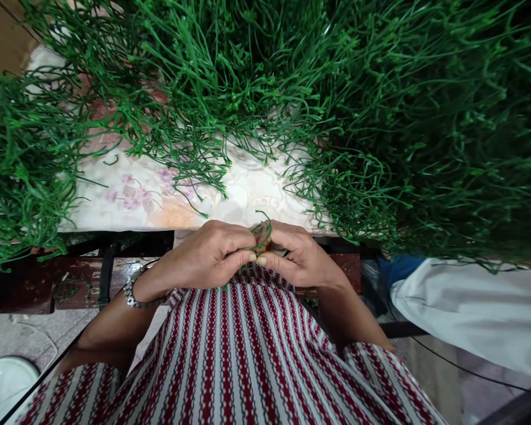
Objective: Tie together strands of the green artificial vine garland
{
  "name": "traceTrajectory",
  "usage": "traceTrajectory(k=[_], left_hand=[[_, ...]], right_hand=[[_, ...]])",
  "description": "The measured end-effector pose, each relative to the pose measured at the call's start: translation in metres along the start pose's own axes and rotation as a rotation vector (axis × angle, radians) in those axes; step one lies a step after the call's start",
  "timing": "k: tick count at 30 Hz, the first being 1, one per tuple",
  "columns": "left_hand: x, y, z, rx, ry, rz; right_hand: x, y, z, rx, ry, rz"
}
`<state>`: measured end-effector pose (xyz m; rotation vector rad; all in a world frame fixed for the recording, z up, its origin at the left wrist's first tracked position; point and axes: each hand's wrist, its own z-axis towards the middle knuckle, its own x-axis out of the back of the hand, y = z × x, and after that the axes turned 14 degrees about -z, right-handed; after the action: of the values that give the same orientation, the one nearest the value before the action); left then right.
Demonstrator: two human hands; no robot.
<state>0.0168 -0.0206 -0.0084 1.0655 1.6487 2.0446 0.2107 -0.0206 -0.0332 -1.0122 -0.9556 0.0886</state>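
Note:
My left hand (215, 251) and my right hand (298, 254) meet over my lap, just in front of the table edge. Both are closed in a pinch on a thin green plastic stem (265, 227), which loops up between the fingertips. A silver bracelet (133, 292) sits on my left wrist. Large heaps of the same green stems (380, 118) cover the far and right side of the table, and another heap (17, 171) lies at the left.
A floral tablecloth (159, 195) shows bare between the heaps. My red-and-white striped garment (248, 354) fills the foreground. A white cloth (478, 313) lies at the right, a white dish (4, 381) on the floor at the lower left, and a dark wooden bench (48, 283) under the table.

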Motion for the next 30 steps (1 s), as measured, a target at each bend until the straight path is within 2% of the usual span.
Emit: traceTrajectory(k=[4, 9, 17, 26, 28, 30], left_hand=[[0.002, 0.001, -0.001, -0.041, -0.098, -0.039], [0.002, 0.001, -0.002, -0.071, -0.223, -0.182], [0.001, 0.001, -0.001, -0.053, -0.299, -0.247], [0.001, -0.007, -0.003, 0.009, -0.351, -0.374], [0.003, -0.011, -0.003, 0.051, -0.333, -0.442], [0.005, -0.015, -0.003, 0.097, -0.280, -0.505]], right_hand=[[0.002, 0.000, 0.004, 0.096, -0.054, 0.049], [0.005, -0.002, 0.009, 0.194, -0.259, 0.097], [0.011, 0.001, 0.014, 0.293, -0.380, 0.143], [0.009, 0.007, 0.018, 0.291, -0.456, 0.254], [0.009, 0.007, 0.019, 0.241, -0.461, 0.297], [0.008, 0.005, 0.018, 0.151, -0.411, 0.310]])
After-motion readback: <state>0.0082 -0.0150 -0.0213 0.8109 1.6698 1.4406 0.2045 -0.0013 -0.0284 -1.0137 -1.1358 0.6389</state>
